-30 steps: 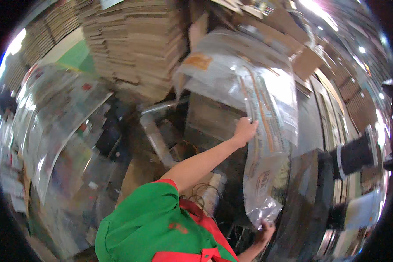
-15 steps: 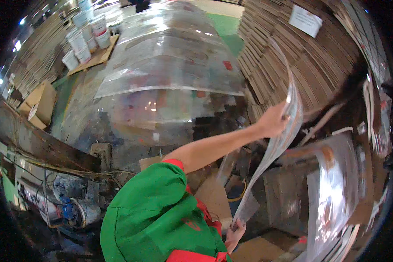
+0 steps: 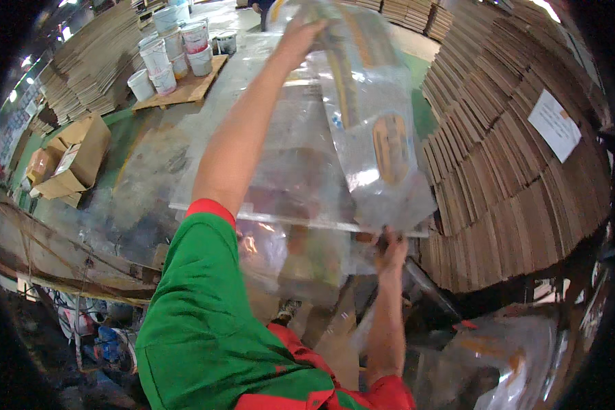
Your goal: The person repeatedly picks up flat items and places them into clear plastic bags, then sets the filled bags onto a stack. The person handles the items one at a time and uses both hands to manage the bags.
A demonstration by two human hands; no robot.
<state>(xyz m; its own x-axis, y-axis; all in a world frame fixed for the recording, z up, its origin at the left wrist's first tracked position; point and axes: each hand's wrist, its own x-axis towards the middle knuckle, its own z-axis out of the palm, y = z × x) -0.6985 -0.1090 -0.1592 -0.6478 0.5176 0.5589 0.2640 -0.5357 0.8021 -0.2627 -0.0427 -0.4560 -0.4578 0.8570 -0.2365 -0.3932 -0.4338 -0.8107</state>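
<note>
A clear, floppy plastic sheet (image 3: 369, 181) with yellow and orange printed shapes stretches between my two hands. My left hand (image 3: 301, 42), at the end of an outstretched arm, is closed on its far left edge. Nearer to me, my right hand (image 3: 391, 251) pinches the sheet's near end. Directly beneath it lies a broad stack of clear plastic sheets (image 3: 266, 164), whose pale near edge runs just in front of my right hand. The held sheet is blurred, and how much of it touches the stack I cannot tell.
Tall piles of flat brown cardboard (image 3: 499, 171) flank the stack on the right. White buckets (image 3: 158, 61) stand on a wooden pallet (image 3: 184, 92) at far left, near an opened carton (image 3: 82, 157). More clear film (image 3: 519, 355) lies at lower right; machinery (image 3: 109, 345) is at lower left.
Both hands have swung the plastic sheet from the right side over to the stack ahead. My left arm now reaches far forward, and my view has turned with the motion.
</note>
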